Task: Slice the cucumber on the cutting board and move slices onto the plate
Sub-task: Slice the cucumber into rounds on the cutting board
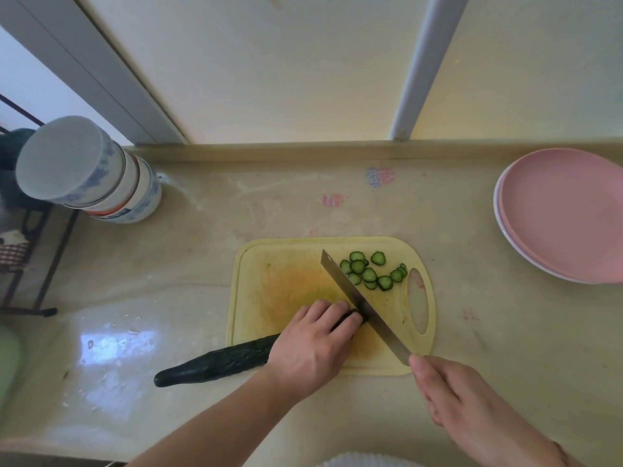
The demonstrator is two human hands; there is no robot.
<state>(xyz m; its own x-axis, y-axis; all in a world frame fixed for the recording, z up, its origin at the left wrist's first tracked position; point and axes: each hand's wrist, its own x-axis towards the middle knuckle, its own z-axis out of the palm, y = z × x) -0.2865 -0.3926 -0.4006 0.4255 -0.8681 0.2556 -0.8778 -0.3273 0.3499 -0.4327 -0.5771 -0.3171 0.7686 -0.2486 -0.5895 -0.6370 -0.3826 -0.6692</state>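
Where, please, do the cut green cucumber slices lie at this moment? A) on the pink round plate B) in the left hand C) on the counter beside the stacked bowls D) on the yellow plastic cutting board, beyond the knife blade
D: the cut green cucumber slices sit in a cluster on the yellow plastic cutting board, near its handle hole, while the pink round plate holds none.

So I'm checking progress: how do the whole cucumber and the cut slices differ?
The cucumber is one long dark piece, gripped by the left hand, with its end off the cutting board. The slices are small rounds with pale green faces, lying loose beyond the knife. Neither is on the plate.
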